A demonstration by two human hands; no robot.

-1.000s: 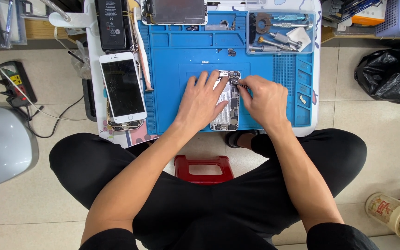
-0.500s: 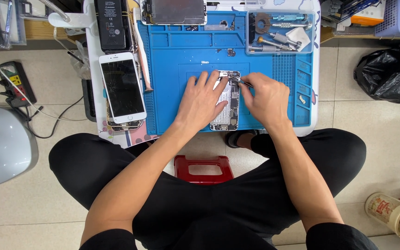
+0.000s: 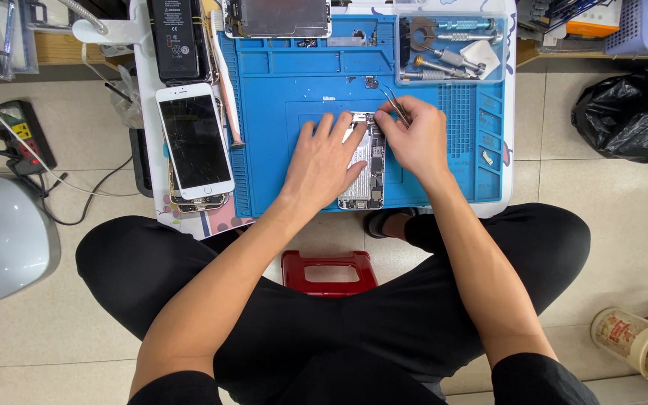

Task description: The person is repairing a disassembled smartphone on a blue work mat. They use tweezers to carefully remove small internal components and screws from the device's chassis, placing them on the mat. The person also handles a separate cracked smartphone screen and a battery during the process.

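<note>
Blue mat (image 3: 279, 97) on the table carries the opened phone (image 3: 365, 161), its long axis running away from the person. The left hand (image 3: 324, 161) lies flat, fingers spread, on the phone's left side. The right hand (image 3: 414, 139), nearer its top end, pinches tweezers (image 3: 395, 103). Against the earlier frame, the right hand and tweezers sit slightly farther up; the left is unchanged.

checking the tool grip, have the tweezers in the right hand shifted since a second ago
Yes. The tweezers now point up past the opened phone top edge; earlier their tip pointed left onto it.
</note>
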